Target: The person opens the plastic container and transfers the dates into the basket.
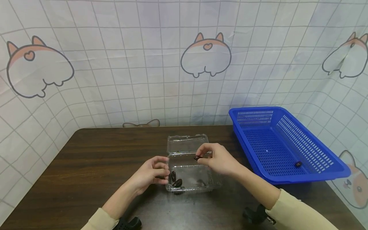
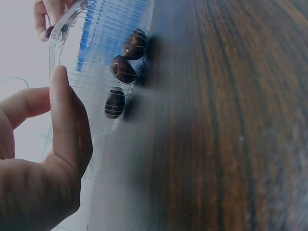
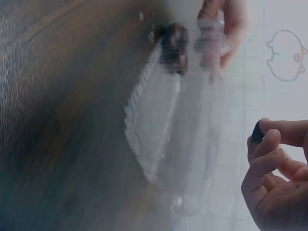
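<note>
The right hand (image 1: 217,159), near the head view's centre, pinched a dark fruit (image 1: 197,157) between thumb and fingertips, over the clear box (image 1: 193,189). The fruit looked light, firm and perhaps slick, best taken across its middle. The left hand (image 1: 148,175), fingers apart and relaxed, met the box's left edge; that thin plastic would likely flex if squeezed, so its rim seemed the safer hold. The wood-grain table (image 1: 86,166) filled the lower frame, a blue basket (image 1: 249,156) stood at right, and a gridded cloth (image 1: 138,64) with cartoon animals hung behind.
</note>
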